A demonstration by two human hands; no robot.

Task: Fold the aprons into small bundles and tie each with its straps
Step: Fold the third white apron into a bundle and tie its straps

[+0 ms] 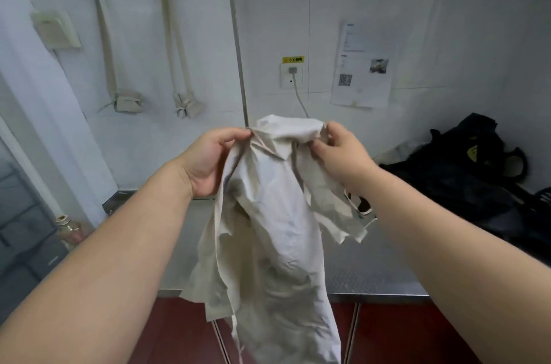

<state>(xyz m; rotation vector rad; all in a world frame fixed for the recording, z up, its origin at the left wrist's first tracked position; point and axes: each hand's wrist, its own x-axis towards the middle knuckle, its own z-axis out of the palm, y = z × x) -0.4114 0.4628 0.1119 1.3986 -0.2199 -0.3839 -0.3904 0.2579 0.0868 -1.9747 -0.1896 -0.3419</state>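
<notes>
A crumpled beige apron (268, 229) hangs in the air in front of me, above a steel counter (372, 271). My left hand (208, 158) pinches its top edge on the left. My right hand (340, 149) pinches the top edge on the right. The cloth droops past the counter's front edge, with a thin strap (237, 334) trailing near the bottom. Two aprons, each folded and tied into a bundle, hang by their straps from wall hooks: one bundle (128, 104) at the left and another bundle (187, 105) beside it.
A heap of black bags (465, 182) lies on the counter at the right. A wall socket (292, 74) with a cable and a paper notice (362, 68) are on the wall behind. A glass bottle (68, 229) stands at the lower left.
</notes>
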